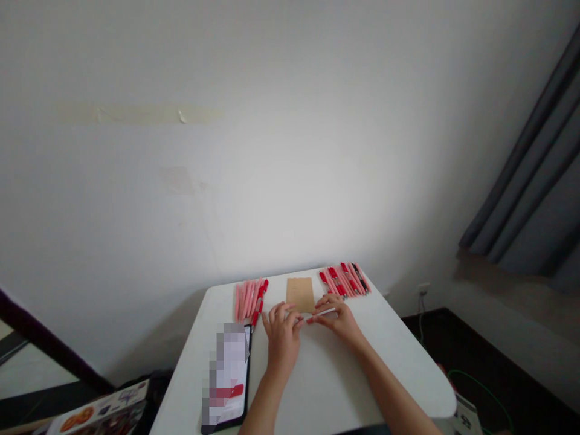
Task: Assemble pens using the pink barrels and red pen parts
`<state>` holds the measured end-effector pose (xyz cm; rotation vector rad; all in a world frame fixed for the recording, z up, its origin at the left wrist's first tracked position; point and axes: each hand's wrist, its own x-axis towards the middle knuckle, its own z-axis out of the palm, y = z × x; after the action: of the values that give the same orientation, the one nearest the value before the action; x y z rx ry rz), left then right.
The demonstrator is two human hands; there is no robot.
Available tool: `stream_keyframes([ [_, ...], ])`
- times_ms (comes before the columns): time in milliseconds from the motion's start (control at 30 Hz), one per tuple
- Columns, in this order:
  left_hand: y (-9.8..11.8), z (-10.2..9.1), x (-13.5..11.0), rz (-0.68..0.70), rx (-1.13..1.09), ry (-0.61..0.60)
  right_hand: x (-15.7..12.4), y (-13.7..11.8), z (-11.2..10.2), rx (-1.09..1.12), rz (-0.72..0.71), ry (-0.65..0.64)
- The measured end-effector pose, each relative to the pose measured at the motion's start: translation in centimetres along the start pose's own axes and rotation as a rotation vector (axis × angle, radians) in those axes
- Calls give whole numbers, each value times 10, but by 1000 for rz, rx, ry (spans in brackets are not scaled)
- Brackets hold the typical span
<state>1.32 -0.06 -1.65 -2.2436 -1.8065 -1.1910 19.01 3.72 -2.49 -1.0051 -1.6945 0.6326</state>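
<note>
A thin white stick-like thing (pixel 327 312) lies across the fingers of my right hand (pixel 339 320), which is closed on it; a small reddish spot shows by its fingertips. My left hand (pixel 283 331) has bent fingers, and its thumb side meets the near end of the same thin thing. Its exact kind is too small to make out. Both hands rest low over the white table, fingertips almost meeting. Just beyond them lies a flat brown square of card or paper (pixel 299 292), its lower edge partly behind my fingers.
A row of pink and red pens (pixel 248 299) lies at the left back, and another row of pink, red and black pens (pixel 345 281) at the right back. A phone (pixel 233 374) is left of my left arm. The white table (pixel 328 386) stands against the wall.
</note>
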Motion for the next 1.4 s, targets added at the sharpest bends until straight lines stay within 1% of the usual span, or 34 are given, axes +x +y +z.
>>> stream_keyframes([
  [133, -1, -1, 0, 16, 1, 34, 0, -1, 0, -6, 13, 12],
  [500, 0, -8, 2, -7, -9, 28, -1, 1, 1, -14, 48, 10],
  [867, -3, -3, 2, -7, 11, 47, -2, 0, 0, -19, 46, -16],
  [1067, 1, -5, 3, -7, 20, 62, 0, 4, 0, -23, 9, 13],
  [1167, 2, -6, 2, -14, 14, 65, -1, 6, -1, -67, 8, 69],
  [1267, 2, -7, 2, -32, 15, 69, -3, 8, -2, -160, 7, 130],
  [1400, 1, -8, 3, -84, 51, 97, -7, 7, 1, -307, -56, 88],
])
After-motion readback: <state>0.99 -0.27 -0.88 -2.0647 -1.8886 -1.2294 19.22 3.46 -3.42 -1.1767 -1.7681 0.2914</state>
